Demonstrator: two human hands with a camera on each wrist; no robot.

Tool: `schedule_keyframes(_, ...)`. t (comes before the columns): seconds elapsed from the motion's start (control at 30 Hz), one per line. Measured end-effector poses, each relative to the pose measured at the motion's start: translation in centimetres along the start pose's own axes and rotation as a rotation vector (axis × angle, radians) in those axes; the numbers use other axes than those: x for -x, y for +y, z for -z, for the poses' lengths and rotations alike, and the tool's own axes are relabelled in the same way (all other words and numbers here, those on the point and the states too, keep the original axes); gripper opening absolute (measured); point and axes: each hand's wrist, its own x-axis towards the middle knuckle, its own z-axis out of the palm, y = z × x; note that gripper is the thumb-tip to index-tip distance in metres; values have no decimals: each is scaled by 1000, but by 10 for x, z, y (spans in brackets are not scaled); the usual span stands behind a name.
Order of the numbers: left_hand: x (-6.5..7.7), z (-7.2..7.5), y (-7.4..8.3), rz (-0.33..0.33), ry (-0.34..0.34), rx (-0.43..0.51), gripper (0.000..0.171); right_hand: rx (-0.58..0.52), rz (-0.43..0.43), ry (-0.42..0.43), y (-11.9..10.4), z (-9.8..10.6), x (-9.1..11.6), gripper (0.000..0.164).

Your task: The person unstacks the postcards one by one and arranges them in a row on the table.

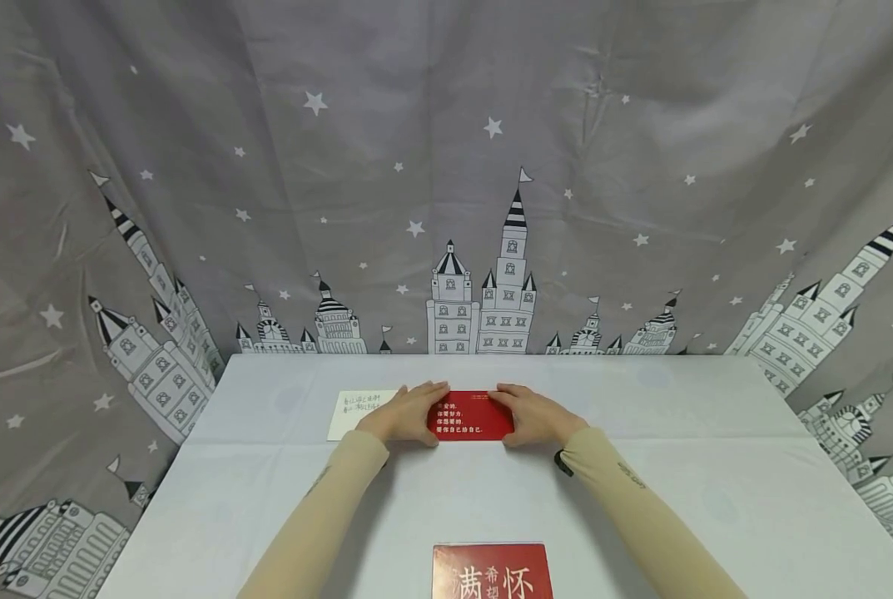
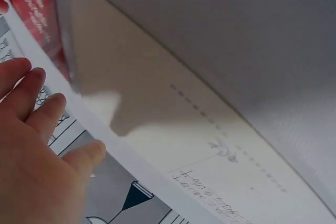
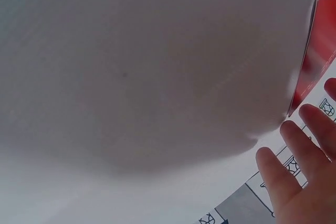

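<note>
A red card (image 1: pixel 476 418) with white writing lies flat toward the back of the white table in the head view. My left hand (image 1: pixel 404 414) holds its left end and my right hand (image 1: pixel 539 416) its right end, each with thumb and forefinger at the near and far edges. Left of it lies a cream card (image 1: pixel 349 408) with handwriting, partly covered by my left hand. The left wrist view shows the cream card (image 2: pixel 152 87) beside the red card (image 2: pixel 34 11). In the right wrist view, the other fingers (image 3: pixel 302 145) are spread near the red card's edge.
Another red card (image 1: pixel 491 570) with large white characters lies at the table's near edge, cut off by the frame. Behind the white table (image 1: pixel 678 399) hangs a grey curtain (image 1: pixel 386 91) printed with castles and stars.
</note>
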Motion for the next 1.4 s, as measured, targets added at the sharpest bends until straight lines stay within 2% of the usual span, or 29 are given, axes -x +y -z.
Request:
schedule_keyframes(0.33,12,5,9,-30,33,-23,84,-8,-11,45,-4,0,15,78)
schedule_keyframes(0.53,22,5,13,-58,44,-16,79,8,43,69,-4,-2,23,79)
schedule_keyframes(0.83,38,6,17,-91,68,-29,83,48,92,109,-7,1,36,79)
schedule_keyframes(1.1,52,1,22,-122,170,-76,81,41,106,129,-8,3,49,80)
schedule_keyframes(1.4,66,-4,29,-153,242,-134,79,38,157,164,-12,3,65,78)
